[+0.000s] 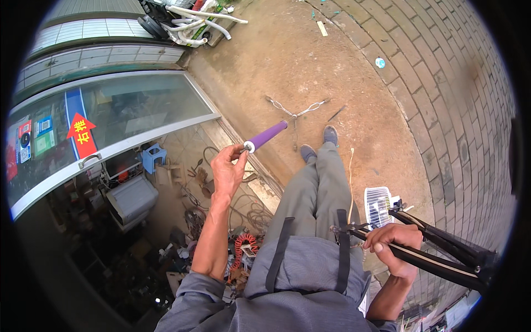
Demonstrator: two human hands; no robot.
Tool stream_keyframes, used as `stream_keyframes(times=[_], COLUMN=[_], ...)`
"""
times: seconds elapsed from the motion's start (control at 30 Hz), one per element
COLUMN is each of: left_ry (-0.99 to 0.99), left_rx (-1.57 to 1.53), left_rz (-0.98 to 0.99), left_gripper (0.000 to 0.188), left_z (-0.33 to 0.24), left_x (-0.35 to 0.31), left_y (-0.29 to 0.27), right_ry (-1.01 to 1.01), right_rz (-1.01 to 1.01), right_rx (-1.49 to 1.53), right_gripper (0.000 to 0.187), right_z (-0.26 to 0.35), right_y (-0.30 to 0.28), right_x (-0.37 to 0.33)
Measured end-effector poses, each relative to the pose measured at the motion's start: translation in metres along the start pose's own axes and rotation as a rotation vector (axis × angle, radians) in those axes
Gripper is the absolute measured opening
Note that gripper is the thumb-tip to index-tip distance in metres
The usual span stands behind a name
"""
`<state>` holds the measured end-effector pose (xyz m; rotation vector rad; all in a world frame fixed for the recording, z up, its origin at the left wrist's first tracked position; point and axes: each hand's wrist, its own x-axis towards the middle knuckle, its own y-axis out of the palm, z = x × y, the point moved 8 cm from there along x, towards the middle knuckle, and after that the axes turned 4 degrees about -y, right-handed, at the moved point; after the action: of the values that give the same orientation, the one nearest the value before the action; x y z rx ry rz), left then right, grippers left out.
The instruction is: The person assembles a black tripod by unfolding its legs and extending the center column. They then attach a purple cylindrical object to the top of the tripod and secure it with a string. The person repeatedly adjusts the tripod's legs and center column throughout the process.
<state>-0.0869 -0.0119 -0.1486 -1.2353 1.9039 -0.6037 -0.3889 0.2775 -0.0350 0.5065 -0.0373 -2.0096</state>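
My left hand reaches forward, its thumb and fingers pinched at the white-capped near end of a purple tube. A small metal piece shows at the fingertips. The tube's far end comes close to the hub of a three-legged metal base on the ground; I cannot tell if they are joined. At the lower right, my right hand is closed round a black bar of a folded-looking frame with dark mesh. Part of that bar is hidden under the fingers.
A white caged fan stands to the right of my legs. On the left is a glass door with a metal frame, above a cluttered room with a blue stool and a coiled red hose. White pipes lie at the far wall.
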Motion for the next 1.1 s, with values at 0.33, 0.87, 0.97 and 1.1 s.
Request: stream_keyframes(times=[0.33, 0.87, 0.97, 1.1], left_ry=[0.084, 0.026, 0.102, 0.318], left_rx=[0.167, -0.207, -0.205, -0.011], left_rz=[0.014, 0.022, 0.148, 0.496], left_gripper=[0.016, 0.016, 0.02, 0.058], left_z=[-0.014, 0.017, 0.012, -0.023], left_x=[-0.002, -0.016, -0.048, -0.104], left_y=[-0.005, -0.011, -0.005, 0.022], right_ry=[-0.035, -0.094, -0.139, -0.139], right_rz=[0.014, -0.014, 0.016, -0.004], right_rx=[0.016, -0.04, -0.055, 0.005], right_gripper=[0.014, 0.017, 0.016, 0.017], right_z=[0.017, 0.044, 0.051, 0.064], right_y=[-0.002, 0.052, 0.074, 0.103], right_x=[0.003, -0.014, -0.015, -0.026])
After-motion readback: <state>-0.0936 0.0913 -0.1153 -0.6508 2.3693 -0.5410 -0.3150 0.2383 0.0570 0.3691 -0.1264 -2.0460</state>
